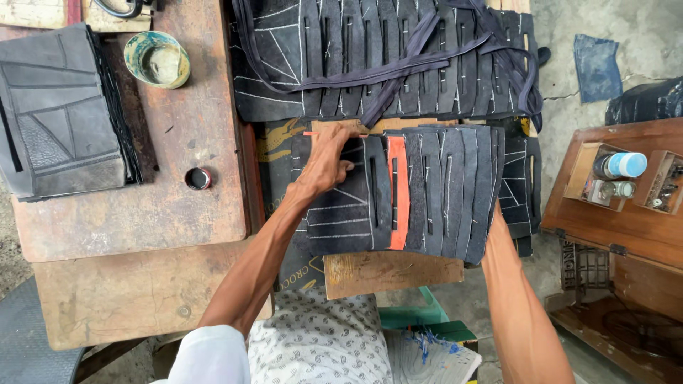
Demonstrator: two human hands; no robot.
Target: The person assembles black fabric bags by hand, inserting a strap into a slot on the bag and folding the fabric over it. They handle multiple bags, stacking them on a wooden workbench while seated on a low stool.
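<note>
Left hand [329,162] pinching top edge of fanned dark leather pieces [427,192]; right hand hidden beneath stack, grip unclear.

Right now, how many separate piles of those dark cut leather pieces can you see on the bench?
3. One fanned stack under the left hand, one tied bundle beyond it, one pile far left. The right hand is hidden beneath the fanned stack; more pieces may lie under it.

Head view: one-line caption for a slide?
Left hand presses a fanned stack of dark slotted leather pieces, one orange, on a wooden board; right hand hidden beneath.
</note>
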